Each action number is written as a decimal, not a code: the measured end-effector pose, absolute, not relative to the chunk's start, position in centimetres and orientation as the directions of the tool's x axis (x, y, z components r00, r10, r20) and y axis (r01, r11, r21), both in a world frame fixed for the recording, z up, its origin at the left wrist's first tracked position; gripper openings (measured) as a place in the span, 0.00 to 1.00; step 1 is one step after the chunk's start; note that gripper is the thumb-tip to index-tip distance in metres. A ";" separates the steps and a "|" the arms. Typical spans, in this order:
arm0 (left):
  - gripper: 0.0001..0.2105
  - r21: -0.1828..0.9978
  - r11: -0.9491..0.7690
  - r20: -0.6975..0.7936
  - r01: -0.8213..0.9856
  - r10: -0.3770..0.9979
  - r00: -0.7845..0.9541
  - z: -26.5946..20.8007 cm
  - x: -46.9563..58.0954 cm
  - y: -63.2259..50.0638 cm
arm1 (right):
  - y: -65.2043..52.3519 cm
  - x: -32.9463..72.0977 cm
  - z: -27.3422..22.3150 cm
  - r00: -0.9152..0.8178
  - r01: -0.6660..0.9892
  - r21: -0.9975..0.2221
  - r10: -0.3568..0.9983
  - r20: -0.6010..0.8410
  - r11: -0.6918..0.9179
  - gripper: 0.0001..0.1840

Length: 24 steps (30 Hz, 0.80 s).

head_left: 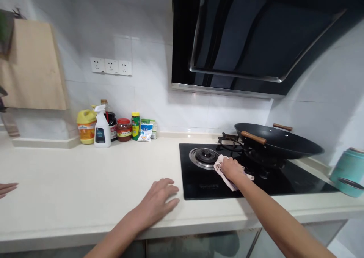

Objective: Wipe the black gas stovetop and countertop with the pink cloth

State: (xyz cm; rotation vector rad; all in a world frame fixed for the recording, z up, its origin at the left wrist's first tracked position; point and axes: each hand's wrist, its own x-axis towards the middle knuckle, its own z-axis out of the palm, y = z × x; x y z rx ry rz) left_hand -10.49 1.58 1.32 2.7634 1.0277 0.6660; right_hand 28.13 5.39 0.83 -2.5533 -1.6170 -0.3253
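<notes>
My right hand (231,169) grips a pale pink cloth (223,176), pressed against the black glass gas stove (199,187). The cloth lies just right of the left burner (205,156), whose metal ring shows with no pot support on it. My left hand (160,197) rests on the white countertop (136,170), left of the stove's edge, with its fingers apart and nothing in it. A black wok (278,140) with wooden handles sits over the right side of the stove. A loose black pot support (230,140) lies behind, beside the wok.
Along the back wall stand a white spray bottle (101,131), a yellow jug (86,127), a red-lidded jar (124,129) and a green canister (135,126). A dark range hood (227,41) hangs overhead. Another person's hand (8,189) shows at the left edge. Turquoise containers (348,167) stand right.
</notes>
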 end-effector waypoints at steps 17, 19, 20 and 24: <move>0.07 0.127 -0.802 0.199 0.584 0.598 0.777 3.0 -8.3 10.1 | 18.1 37.3 0.3 0.405 0.909 0.029 0.899 0.164 -0.415 0.21; 0.07 0.113 -0.793 0.180 0.598 0.609 0.773 3.1 -8.6 10.0 | 20.9 37.2 0.5 0.392 0.916 0.021 0.908 0.148 -0.400 0.22; 0.07 0.107 -0.793 0.169 0.600 0.609 0.775 3.1 -8.7 10.1 | 22.4 36.9 0.6 0.388 0.919 0.016 0.911 0.141 -0.394 0.22; 0.06 0.051 -0.788 0.161 0.614 0.613 0.773 2.5 -8.8 10.6 | 28.4 33.9 1.1 0.367 0.930 0.000 0.925 0.096 -0.368 0.25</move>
